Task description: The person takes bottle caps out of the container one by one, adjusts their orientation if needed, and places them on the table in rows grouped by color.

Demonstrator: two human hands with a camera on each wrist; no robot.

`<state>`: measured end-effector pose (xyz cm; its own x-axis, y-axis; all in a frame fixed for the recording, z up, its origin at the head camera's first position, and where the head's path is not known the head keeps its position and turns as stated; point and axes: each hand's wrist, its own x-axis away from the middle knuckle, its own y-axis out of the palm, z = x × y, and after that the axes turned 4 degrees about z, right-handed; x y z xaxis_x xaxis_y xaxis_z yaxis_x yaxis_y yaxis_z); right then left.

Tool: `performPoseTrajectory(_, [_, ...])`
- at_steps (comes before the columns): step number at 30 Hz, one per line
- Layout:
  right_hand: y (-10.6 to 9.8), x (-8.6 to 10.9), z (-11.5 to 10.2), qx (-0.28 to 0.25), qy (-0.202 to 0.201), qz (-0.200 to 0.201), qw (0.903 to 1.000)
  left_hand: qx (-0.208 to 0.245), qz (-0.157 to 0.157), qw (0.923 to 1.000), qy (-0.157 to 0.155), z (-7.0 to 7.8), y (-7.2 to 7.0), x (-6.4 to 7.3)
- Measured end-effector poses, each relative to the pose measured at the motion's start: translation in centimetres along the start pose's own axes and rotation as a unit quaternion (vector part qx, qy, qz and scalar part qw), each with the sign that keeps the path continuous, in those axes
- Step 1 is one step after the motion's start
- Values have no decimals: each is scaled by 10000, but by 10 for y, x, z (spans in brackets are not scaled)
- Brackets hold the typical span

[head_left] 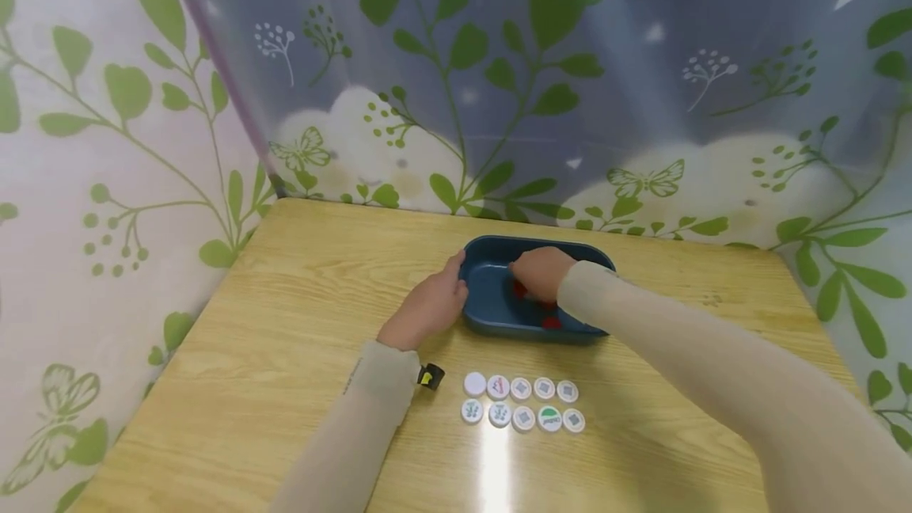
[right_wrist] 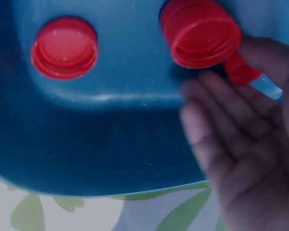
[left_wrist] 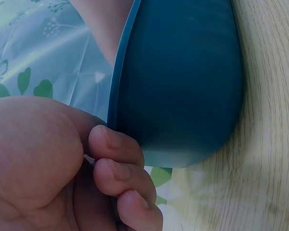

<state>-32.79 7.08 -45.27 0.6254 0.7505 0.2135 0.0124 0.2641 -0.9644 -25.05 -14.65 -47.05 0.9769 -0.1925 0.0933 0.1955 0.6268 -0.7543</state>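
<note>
A dark blue plastic tub (head_left: 492,331) stands on the table toward the back. My left hand (head_left: 431,303) holds its left end at the rim, fingers curled in the left wrist view. Inside the tub is my right hand (head_left: 545,271), fingers fairly straight and slightly blurred. Its thumb lies against a red bottle cap (right_wrist: 202,36) that appears stacked with another. A smaller bit of red cap (right_wrist: 242,71) shows behind the hand. Apart from these, a single red cap (right_wrist: 65,48) lies hollow side up on the tub's floor. Part of the tub is hidden by the right forearm.
White bottle caps with printed tops, such as one with a green mark (head_left: 549,418), lie in two rows in front of the tub. A small black item (head_left: 431,376) is by the left cuff. Patterned cloth (head_left: 456,101) hangs behind the wooden table (head_left: 342,260).
</note>
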Motion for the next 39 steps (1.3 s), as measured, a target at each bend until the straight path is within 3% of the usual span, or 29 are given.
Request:
performPoseTrajectory(5, [2, -15, -9, 562, -673, 189, 9960, -62, 18, 10000, 26, 1, -1, 0])
performPoseTrajectory(9, [-4, -24, -20, 224, -906, -33, 9956, -117, 39, 9999, 121, 1, -2, 0])
performPoseTrajectory(14, [-11, -35, -21, -659, -957, -219, 9930, -81, 27, 9998, 183, 4, -3, 1])
performPoseTrajectory(19, [-18, -34, -12, -1549, -660, -223, 9855, -3, -44, 9999, 165, 5, -1, -1])
performPoseTrajectory(29, [-27, -28, -9, -1068, -627, 61, 9923, -67, 88, 9999, 55, 2, 0, -3])
performPoseTrajectory(34, [-28, -22, -10, -854, -738, 628, 9916, -103, 59, 9999, 37, -1, -1, -2])
performPoseTrajectory(39, [-42, 22, -31, -1586, -740, 1441, 9740, -18, 4, 10000, 47, -1, -2, -1])
